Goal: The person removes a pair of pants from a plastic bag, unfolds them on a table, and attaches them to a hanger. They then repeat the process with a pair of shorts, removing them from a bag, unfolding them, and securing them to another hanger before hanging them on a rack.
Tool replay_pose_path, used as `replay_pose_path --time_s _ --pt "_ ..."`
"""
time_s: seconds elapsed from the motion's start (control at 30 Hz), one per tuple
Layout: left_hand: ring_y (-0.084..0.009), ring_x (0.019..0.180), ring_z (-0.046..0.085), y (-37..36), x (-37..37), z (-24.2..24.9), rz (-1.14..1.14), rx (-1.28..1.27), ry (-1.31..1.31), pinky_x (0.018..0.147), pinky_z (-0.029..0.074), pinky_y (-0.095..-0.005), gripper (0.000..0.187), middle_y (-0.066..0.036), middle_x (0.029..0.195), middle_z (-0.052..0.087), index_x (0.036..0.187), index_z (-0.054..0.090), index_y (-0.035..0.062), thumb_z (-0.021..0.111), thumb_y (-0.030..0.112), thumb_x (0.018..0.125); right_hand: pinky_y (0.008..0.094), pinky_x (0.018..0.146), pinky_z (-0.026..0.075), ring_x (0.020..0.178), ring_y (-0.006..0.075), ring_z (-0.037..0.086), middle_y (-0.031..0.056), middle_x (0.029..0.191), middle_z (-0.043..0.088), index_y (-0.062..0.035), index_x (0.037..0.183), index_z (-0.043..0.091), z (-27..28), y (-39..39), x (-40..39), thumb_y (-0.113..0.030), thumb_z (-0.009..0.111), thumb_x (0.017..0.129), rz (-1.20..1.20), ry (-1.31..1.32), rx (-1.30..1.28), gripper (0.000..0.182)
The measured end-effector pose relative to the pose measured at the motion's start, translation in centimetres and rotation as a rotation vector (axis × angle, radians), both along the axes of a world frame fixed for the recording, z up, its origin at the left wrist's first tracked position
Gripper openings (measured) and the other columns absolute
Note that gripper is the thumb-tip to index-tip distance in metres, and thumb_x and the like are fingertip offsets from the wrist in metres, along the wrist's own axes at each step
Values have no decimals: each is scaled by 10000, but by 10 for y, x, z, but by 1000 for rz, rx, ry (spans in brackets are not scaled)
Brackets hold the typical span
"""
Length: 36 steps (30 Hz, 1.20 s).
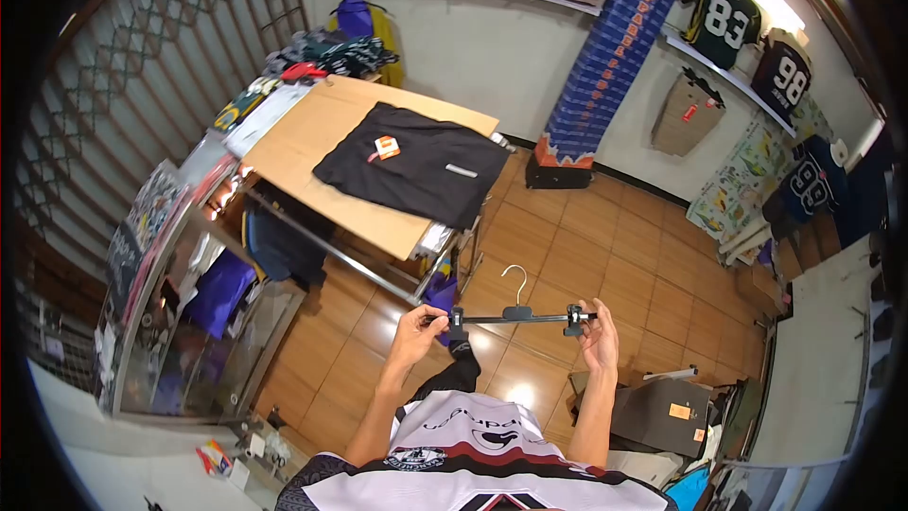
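Note:
A black clip hanger (492, 319) with a silver hook is held level in front of my body, above the tiled floor. My left hand (416, 333) pinches its left end beside one clip. At the other end, my right hand (598, 333) grips the bar near the second clip, thumb and fingers around it. Ahead and to the left, a folded black garment (416, 166) with an orange-and-white tag lies flat on the wooden table (284, 170). Neither hand touches the garment.
Piled clothes (331, 55) sit at the table's far end. A glass display case (180, 322) stands at left. Beyond the table rises a blue wrapped column (610, 57). Jerseys (724, 21) hang along the right wall, and a dark box (662, 414) is at lower right.

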<state>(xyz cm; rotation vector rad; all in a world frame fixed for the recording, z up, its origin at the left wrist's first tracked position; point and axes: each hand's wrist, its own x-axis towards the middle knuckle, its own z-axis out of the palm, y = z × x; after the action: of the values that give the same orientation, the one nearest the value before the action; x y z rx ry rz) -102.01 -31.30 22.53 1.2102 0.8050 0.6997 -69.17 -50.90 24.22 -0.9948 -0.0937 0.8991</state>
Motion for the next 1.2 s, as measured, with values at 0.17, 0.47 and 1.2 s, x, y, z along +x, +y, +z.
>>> replay_pose_path --time_s 0.17,0.47,1.2 --pt "-122 857 697 60 63 3 -17 -27 -14 767 556 -263 234 -51 965 720 1139 679 12 669 199 999 345 697 635 960 251 728 208 1200 694 -51 1227 571 9 60 49 -201 560 1046 -33 -131 -61 235" --pt "-103 830 672 174 108 33 205 -6 -76 709 517 -234 250 -60 930 708 1206 569 39 663 122 990 354 720 620 909 227 706 144 1121 693 -63 1283 520 29 200 101 -219 541 1053 144 -176 -91 279" --pt "-127 837 617 327 90 1 1518 242 131 713 495 -259 412 -78 925 658 1142 457 -30 769 110 913 289 643 579 841 191 721 113 986 728 -66 1113 521 5 675 54 -172 699 979 827 -437 -39 246"
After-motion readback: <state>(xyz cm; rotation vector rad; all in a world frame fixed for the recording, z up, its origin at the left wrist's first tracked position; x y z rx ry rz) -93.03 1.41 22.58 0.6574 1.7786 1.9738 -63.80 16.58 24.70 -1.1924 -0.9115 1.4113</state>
